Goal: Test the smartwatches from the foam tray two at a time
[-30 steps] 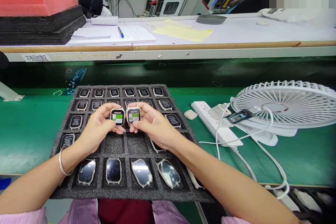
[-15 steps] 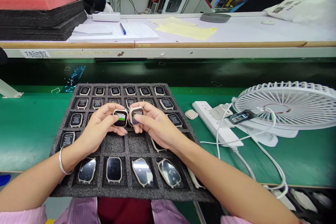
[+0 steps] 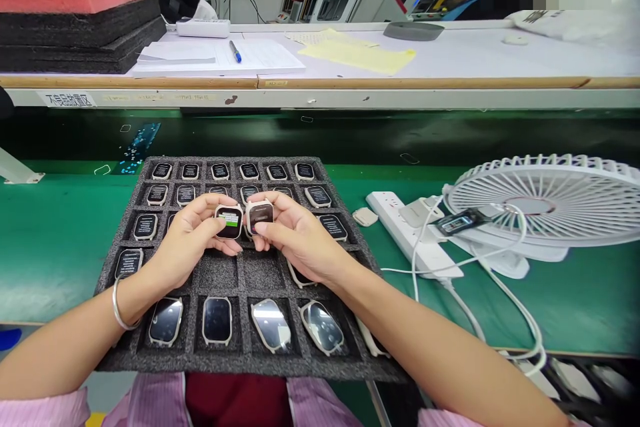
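My left hand (image 3: 193,233) grips a smartwatch case (image 3: 231,222) without a strap, its lit screen showing green and white areas, the thumb on the screen's left edge. Beside it, my right hand (image 3: 295,233) grips a second smartwatch case (image 3: 261,213), whose dark screen shows faint text; the thumb rests low on its glass. The two watches are side by side, edges close together. Below them lies a dark foam tray (image 3: 220,368) with watches in its pockets. Back-row watches show lines of text; a front-row watch (image 3: 217,321) has a dark screen. My hands and forearms hide some pockets.
To the right stand a white power strip (image 3: 415,233) with cables and a white fan (image 3: 545,203). A raised shelf (image 3: 450,67) at the back carries foam blocks (image 3: 75,13), papers and a pen (image 3: 235,52). Other people are beyond it.
The right watch's screen has changed from a view with a green patch to dark with faint text. My right thumb has shifted slightly lower and left. Both watches remain held.
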`<state>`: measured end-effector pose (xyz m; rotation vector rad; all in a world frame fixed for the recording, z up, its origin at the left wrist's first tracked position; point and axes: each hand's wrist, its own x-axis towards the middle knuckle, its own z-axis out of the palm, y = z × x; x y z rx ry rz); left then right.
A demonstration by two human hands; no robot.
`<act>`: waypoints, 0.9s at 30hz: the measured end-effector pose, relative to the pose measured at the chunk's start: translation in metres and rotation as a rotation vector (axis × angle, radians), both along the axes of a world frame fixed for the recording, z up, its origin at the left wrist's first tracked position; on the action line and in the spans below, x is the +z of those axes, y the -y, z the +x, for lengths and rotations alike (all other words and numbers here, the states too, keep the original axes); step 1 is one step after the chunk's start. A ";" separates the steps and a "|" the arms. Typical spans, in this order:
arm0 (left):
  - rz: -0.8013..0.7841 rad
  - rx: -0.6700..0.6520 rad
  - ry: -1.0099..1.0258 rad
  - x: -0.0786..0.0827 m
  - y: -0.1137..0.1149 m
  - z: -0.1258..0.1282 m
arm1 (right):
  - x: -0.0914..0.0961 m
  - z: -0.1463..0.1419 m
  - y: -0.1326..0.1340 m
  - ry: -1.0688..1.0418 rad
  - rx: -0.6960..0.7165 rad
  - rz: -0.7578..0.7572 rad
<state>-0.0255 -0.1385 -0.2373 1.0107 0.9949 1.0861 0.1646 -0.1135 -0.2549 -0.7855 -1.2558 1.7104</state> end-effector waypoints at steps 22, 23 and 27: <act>0.083 0.025 -0.031 0.006 0.004 0.001 | -0.001 0.000 -0.002 -0.013 -0.023 -0.014; 0.117 0.016 -0.018 0.011 0.009 0.001 | -0.001 -0.001 -0.002 -0.017 -0.029 -0.018; 0.154 -0.316 0.128 0.034 0.047 0.000 | 0.007 -0.001 0.008 -0.051 0.006 0.002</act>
